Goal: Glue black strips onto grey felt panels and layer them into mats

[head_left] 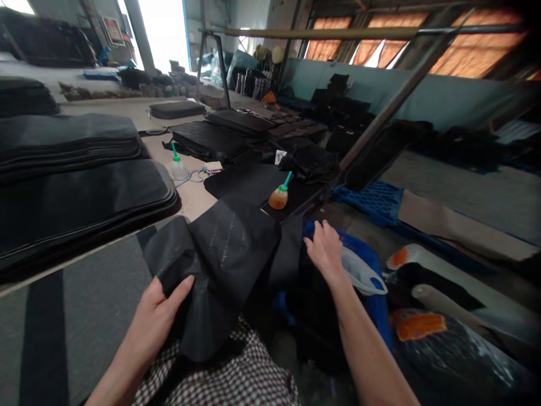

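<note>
My left hand (163,307) is closed on a large, creased black sheet (232,242), thumb on top and fingers folded beneath. Rows of faint pale print run across that sheet, which droops over my checked clothing and the table's front edge. My right hand (325,248) hovers at the blue bin (376,304), its fingers loosely apart and nothing visible between them. Dark material fills the bin's near side below this hand, and a whitish plastic piece (359,273) lies by the wrist. Beyond the sheet stands a squeeze bottle (278,199) with amber liquid and a green nozzle.
Stacks of black panels (84,203) cover the table's left side. Another green-nozzled bottle (179,168) stands near a tangled cord (194,175). Rightward, a slanting metal post (393,107) rises past the table edge. Blue pallets (372,200) and plastic-wrapped bundles (456,355) lie on the floor.
</note>
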`<state>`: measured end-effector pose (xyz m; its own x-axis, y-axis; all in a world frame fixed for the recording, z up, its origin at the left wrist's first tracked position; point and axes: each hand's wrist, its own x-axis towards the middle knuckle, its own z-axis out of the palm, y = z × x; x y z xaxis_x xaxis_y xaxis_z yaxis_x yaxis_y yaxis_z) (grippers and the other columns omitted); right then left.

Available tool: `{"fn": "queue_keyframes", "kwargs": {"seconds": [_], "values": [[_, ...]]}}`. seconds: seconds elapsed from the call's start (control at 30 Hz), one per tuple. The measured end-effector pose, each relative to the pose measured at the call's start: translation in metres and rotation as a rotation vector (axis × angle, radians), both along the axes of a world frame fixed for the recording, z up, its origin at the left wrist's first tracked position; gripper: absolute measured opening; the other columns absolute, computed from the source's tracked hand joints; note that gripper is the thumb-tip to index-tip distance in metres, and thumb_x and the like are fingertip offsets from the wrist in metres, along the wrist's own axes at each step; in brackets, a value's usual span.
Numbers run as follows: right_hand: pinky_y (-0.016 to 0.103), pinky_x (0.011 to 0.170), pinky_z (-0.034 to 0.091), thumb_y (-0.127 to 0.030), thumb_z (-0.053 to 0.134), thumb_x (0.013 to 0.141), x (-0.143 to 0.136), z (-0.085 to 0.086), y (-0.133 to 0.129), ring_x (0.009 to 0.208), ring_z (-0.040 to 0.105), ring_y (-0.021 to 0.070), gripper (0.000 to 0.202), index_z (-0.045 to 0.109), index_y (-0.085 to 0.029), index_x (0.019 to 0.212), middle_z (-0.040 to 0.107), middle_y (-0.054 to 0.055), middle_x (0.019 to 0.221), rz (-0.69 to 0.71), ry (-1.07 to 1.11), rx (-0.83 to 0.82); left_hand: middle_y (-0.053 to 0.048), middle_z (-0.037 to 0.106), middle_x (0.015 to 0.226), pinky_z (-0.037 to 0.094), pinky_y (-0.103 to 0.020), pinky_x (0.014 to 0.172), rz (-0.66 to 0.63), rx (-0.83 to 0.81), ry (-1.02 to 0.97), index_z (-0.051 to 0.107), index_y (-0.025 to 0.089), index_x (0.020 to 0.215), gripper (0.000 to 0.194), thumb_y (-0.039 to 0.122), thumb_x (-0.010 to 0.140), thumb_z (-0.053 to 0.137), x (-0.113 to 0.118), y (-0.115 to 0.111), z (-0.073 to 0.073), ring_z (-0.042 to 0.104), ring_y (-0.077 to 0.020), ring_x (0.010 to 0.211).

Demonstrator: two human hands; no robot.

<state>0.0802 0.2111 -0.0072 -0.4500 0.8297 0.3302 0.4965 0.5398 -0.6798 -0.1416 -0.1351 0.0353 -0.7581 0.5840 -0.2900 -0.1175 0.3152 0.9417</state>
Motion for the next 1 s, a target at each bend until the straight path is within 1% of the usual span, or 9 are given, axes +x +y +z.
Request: {"fn": "queue_keyframes", "kwargs": {"seconds": [0.03, 0.1, 0.2, 0.37, 0.5, 0.63, 0.77, 0.87, 1.0], "values": [[0.063, 0.115, 0.029, -0.035, 0.057, 0.092, -0.001, -0.003, 0.002, 0.143, 0.033, 0.0438, 0.052, 0.057, -0.008, 0.136, 0.043, 0.024, 0.151, -0.047, -0.078, 0.076, -0.011, 0.072, 0.131, 0.059, -0.041, 0.092, -0.002, 0.008, 0.001, 0.065, 0.017, 0.129, 0.063, 0.058, 0.081, 0.073, 0.0, 0.0, 0.001, 0.071, -0.0316, 0.112], [0.056, 0.112, 0.038, -0.031, 0.05, 0.096, -0.009, -0.007, 0.001, 0.134, 0.048, 0.038, 0.044, 0.058, -0.011, 0.134, 0.053, 0.021, 0.143, -0.055, -0.227, 0.187, -0.011, 0.071, 0.131, 0.058, -0.041, 0.093, -0.006, 0.017, -0.002, 0.065, 0.017, 0.13, 0.062, 0.057, 0.082, 0.072, 0.001, 0.001, 0.002, 0.07, -0.0316, 0.114], [0.041, 0.102, 0.05, -0.032, 0.047, 0.103, -0.039, -0.008, -0.003, 0.114, 0.063, 0.028, 0.03, 0.066, -0.022, 0.123, 0.068, 0.009, 0.124, 0.08, -0.316, 0.202, -0.012, 0.071, 0.131, 0.058, -0.041, 0.093, -0.007, 0.01, -0.011, 0.064, 0.017, 0.13, 0.061, 0.056, 0.083, 0.072, 0.002, 0.001, 0.001, 0.071, -0.0315, 0.111], [0.036, 0.097, 0.05, -0.035, 0.06, 0.102, -0.108, -0.008, 0.0, 0.113, 0.061, 0.0285, 0.026, 0.066, -0.022, 0.124, 0.067, 0.011, 0.121, 0.154, -0.465, 0.232, -0.012, 0.072, 0.129, 0.058, -0.041, 0.094, -0.009, 0.038, -0.022, 0.065, 0.017, 0.13, 0.062, 0.055, 0.082, 0.073, 0.002, 0.001, 0.002, 0.071, -0.0318, 0.111], [0.039, 0.091, 0.051, -0.038, 0.072, 0.096, -0.14, -0.007, 0.014, 0.113, 0.058, 0.0331, 0.029, 0.069, -0.018, 0.116, 0.064, 0.016, 0.117, 0.103, -0.569, 0.221, -0.011, 0.072, 0.13, 0.056, -0.04, 0.097, -0.009, 0.086, -0.006, 0.064, 0.018, 0.131, 0.06, 0.054, 0.084, 0.072, 0.001, -0.002, 0.004, 0.068, -0.0315, 0.117], [0.034, 0.082, 0.051, -0.044, 0.079, 0.089, -0.148, -0.005, 0.036, 0.103, 0.063, 0.0303, 0.028, 0.073, -0.02, 0.102, 0.067, 0.012, 0.108, 0.096, -0.611, 0.178, -0.012, 0.069, 0.134, 0.055, -0.041, 0.098, -0.014, 0.1, 0.026, 0.061, 0.016, 0.134, 0.06, 0.053, 0.087, 0.069, -0.003, -0.004, 0.004, 0.067, -0.0311, 0.119], [0.028, 0.071, 0.048, -0.037, 0.079, 0.085, -0.149, -0.007, 0.051, 0.091, 0.065, 0.0241, 0.017, 0.074, -0.023, 0.09, 0.069, 0.005, 0.095, 0.101, -0.58, 0.139, -0.012, 0.069, 0.134, 0.052, -0.042, 0.101, -0.035, 0.117, 0.08, 0.062, 0.016, 0.132, 0.054, 0.05, 0.089, 0.065, -0.005, -0.003, 0.002, 0.065, -0.0308, 0.121], [0.027, 0.067, 0.046, -0.033, 0.074, 0.084, -0.147, -0.007, 0.049, 0.084, 0.063, 0.0221, 0.013, 0.071, -0.022, 0.078, 0.067, 0.003, 0.088, 0.08, -0.521, 0.135, -0.011, 0.071, 0.129, 0.051, -0.041, 0.103, -0.047, 0.123, 0.142, 0.064, 0.016, 0.128, 0.049, 0.049, 0.09, 0.063, -0.006, -0.001, 0.002, 0.066, -0.03, 0.119], [0.032, 0.074, 0.047, -0.032, 0.067, 0.084, -0.14, 0.001, 0.036, 0.096, 0.059, 0.0268, 0.018, 0.064, -0.022, 0.07, 0.065, 0.007, 0.096, 0.076, -0.372, 0.2, -0.009, 0.071, 0.128, 0.051, -0.038, 0.101, -0.072, 0.149, 0.239, 0.062, 0.019, 0.13, 0.046, 0.046, 0.093, 0.059, -0.006, -0.005, 0.011, 0.067, -0.0277, 0.116]]}}
